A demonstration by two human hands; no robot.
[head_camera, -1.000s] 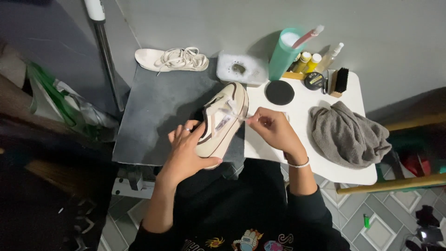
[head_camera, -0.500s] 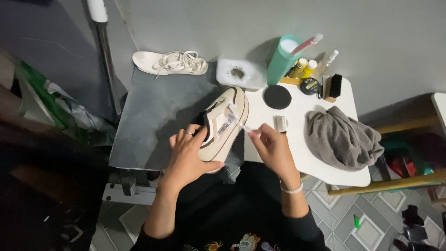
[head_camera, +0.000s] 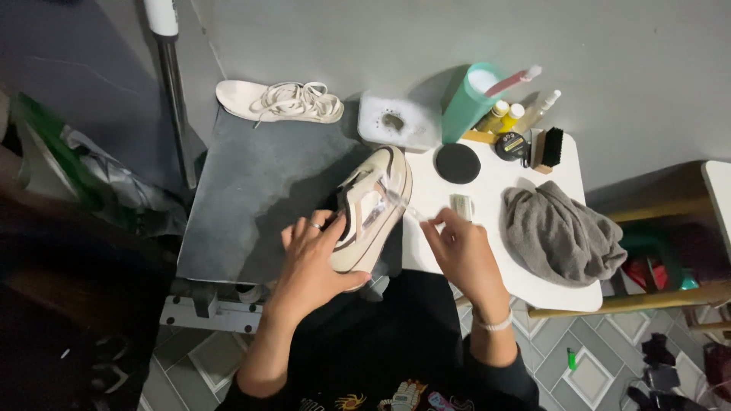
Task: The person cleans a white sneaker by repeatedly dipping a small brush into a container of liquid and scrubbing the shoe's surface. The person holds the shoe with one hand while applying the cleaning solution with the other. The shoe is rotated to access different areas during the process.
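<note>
Gripping a cream low-top sneaker (head_camera: 371,213) at frame centre, left hand (head_camera: 311,262) closed around it; right hand (head_camera: 461,255) pinches a thin clear strip (head_camera: 402,204). Right: crumpled grey cloth (head_camera: 562,234); above: black round disc (head_camera: 458,163), white insole with laces (head_camera: 279,102).

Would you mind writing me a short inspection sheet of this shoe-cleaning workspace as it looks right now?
Surface: small white table beside a grey flat board.
Job's things: cream sneaker steadied by the left hand; the right hand pinches a thin clear strip that runs to the shoe's opening.
Clutter: grey cloth, round black pad, teal cup with a toothbrush, yellow-capped bottles, black brush, white tray, insole with loose laces.
Grippers: both are bare hands, each closed on its item.
Cables: nothing seen.
Surroundings: grey wall, tiled floor, metal pole, dim clutter at left.
</note>
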